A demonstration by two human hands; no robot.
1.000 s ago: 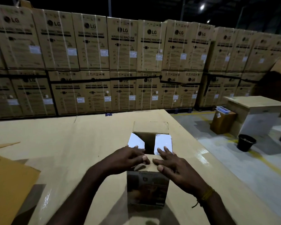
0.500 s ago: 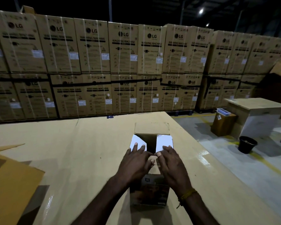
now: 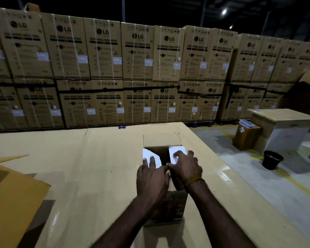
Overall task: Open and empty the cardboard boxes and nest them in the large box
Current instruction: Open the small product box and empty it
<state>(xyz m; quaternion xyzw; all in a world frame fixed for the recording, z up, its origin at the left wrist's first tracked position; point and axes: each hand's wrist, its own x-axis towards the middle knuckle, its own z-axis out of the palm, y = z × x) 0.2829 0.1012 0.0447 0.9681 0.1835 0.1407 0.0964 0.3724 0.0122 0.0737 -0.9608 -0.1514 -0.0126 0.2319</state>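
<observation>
The opening step is in hand: the left hand (image 3: 151, 178) and right hand (image 3: 185, 166) press flat, fingers straight, on the white side flaps (image 3: 174, 152) of the small box (image 3: 170, 206). Next, I think, these flaps must be spread outward.

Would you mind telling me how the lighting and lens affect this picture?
Head view: dim overall, two ceiling lamps flare; the small box's white flaps blow out under the left hand and right hand; glare streaks the table; wide-angle bending curves the stacked cartons.
</observation>
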